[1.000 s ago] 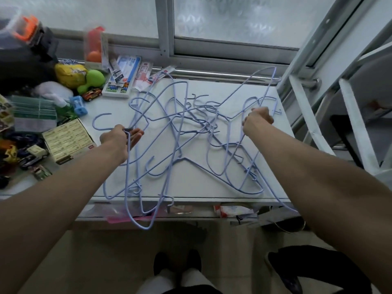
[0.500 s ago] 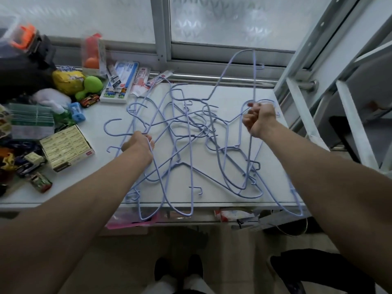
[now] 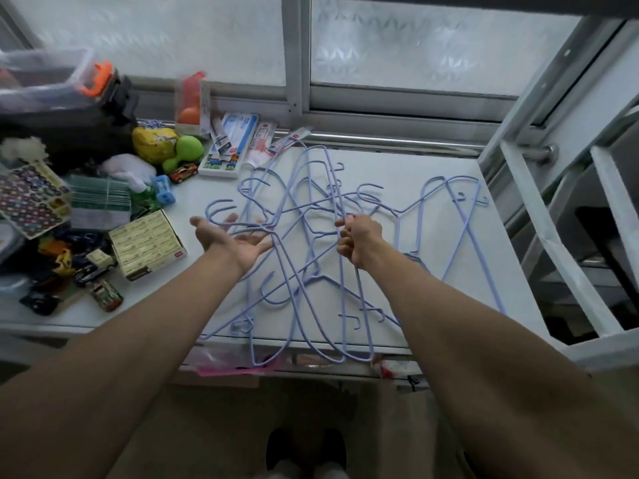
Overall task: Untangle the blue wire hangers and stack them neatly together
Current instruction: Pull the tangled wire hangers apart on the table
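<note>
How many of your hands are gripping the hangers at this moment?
1: the right hand, closed on wires in the middle of the tangled hangers. The left hand is open, palm up, at the tangle's left side, gripping nothing.

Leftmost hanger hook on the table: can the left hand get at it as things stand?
Probably yes. The left hand is open, palm up, right beside that hook, and nothing lies between them.

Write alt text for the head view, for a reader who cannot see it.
A tangle of blue wire hangers lies on a white table by a window; the right hand holds some wires, the left hand is open, palm up. At the table's left lie toys and boxes.
</note>
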### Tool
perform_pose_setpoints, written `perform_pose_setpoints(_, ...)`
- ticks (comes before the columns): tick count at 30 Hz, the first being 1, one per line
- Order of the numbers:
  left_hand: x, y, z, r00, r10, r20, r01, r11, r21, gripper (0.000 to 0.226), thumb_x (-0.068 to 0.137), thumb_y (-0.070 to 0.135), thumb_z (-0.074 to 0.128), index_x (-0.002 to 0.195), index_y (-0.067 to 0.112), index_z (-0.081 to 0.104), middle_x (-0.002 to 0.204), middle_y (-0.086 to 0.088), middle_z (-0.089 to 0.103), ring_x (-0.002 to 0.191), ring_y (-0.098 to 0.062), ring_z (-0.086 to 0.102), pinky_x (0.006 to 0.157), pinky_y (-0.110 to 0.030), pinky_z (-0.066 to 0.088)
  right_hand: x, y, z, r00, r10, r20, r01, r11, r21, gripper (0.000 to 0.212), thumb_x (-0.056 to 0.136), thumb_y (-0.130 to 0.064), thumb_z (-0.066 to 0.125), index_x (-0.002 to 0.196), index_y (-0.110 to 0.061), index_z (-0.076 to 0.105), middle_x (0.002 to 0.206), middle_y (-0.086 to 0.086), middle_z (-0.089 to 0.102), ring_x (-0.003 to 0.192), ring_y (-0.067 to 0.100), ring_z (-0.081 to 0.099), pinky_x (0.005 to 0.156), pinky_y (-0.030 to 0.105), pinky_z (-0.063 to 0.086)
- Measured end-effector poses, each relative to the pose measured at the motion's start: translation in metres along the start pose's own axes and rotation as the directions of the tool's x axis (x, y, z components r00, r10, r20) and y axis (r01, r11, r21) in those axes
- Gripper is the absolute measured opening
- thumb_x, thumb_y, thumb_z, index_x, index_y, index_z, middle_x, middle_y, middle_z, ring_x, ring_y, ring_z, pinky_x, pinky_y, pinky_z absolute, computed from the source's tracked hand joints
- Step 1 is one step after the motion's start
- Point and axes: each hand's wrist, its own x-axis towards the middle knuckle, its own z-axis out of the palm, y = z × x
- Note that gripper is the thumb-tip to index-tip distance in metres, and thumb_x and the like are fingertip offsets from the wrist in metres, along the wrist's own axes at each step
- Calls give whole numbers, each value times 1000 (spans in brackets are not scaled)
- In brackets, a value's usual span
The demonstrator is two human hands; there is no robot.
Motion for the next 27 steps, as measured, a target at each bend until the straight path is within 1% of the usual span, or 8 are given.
perform_pose_setpoints(4, -4, 3, -2, 999, 28, -35, -26, 999, 44, 55, 102, 31, 12, 92, 3, 59, 141, -25, 47, 130, -40, 47, 113, -61, 20, 6, 9, 8, 985, -129, -112, 113, 984, -134, 31, 94, -3, 29, 81, -4, 57, 49, 3, 37, 32, 10, 28, 34, 17, 24)
perform_pose_setpoints(7, -1, 6, -2, 997, 56, -58, -55, 998, 26, 51, 102, 22, 15, 83, 3, 58, 124, -20, 59, 107, -32, 60, 110, -51, 35, 7, 12, 13, 946, -276, -169, 215, 927, -307, 27, 87, -2, 36, 71, -6, 57, 55, 8, 45, 44, 21, 42, 41, 26, 37)
perform_pose_setpoints(10, 0, 11, -3, 992, 89, -92, -88, 996, 11, 43, 100, 21, 20, 83, 8, 57, 103, -11, 63, 95, -30, 63, 98, -44, 48, 5, 13, 13, 863, -471, -184, 287, 756, -588, 22, 81, -8, 51, 60, -7, 54, 62, 11, 55, 66, 28, 53, 60, 31, 39)
perform_pose_setpoints(12, -1, 15, -4, 984, 120, -129, -115, 992, 44, 45, 99, 26, 21, 78, 12, 58, 98, -4, 65, 90, -27, 67, 88, -34, 51, 1, 18, 13, 842, -525, -126, 265, 604, -752, 14, 80, -9, 57, 82, 1, 66, 90, 19, 63, 81, 31, 59, 66, 28, 40)
perform_pose_setpoints(14, 2, 17, -5, 979, 134, -155, -131, 991, 28, 53, 100, 41, 23, 70, 11, 54, 83, -3, 64, 80, -26, 68, 82, -31, 51, -1, 23, 14, 837, -541, -85, 217, 472, -855, 29, 83, -10, 58, 108, 4, 63, 122, 22, 53, 105, 35, 59, 82, 32, 48)
perform_pose_setpoints(17, 6, 18, -7, 982, 137, -132, -138, 990, 0, 55, 100, 50, 26, 70, 10, 50, 76, -4, 60, 74, -26, 67, 88, -35, 53, -6, 29, 20, 824, -562, -70, 161, 351, -922, 34, 88, -12, 57, 120, -1, 58, 133, 19, 46, 123, 34, 49, 95, 39, 47)
perform_pose_setpoints(23, 15, 24, -7, 983, 145, -110, -150, 988, -42, 45, 98, 14, 21, 60, 15, 45, 40, 1, 51, 53, -13, 53, 71, -25, 48, -10, 23, 30, 846, -523, -103, 107, 355, -929, 36, 86, -10, 62, 121, -3, 57, 132, 22, 50, 121, 36, 51, 90, 38, 49)
perform_pose_setpoints(27, 19, 32, -12, 990, 92, -103, -96, 995, -39, 46, 97, 14, 19, 56, 16, 39, 44, 1, 40, 41, -13, 39, 69, -28, 48, -6, 20, 29, 858, -506, -92, 121, 372, -920, 35, 85, -11, 63, 118, -3, 58, 128, 21, 55, 118, 36, 55, 89, 37, 50)
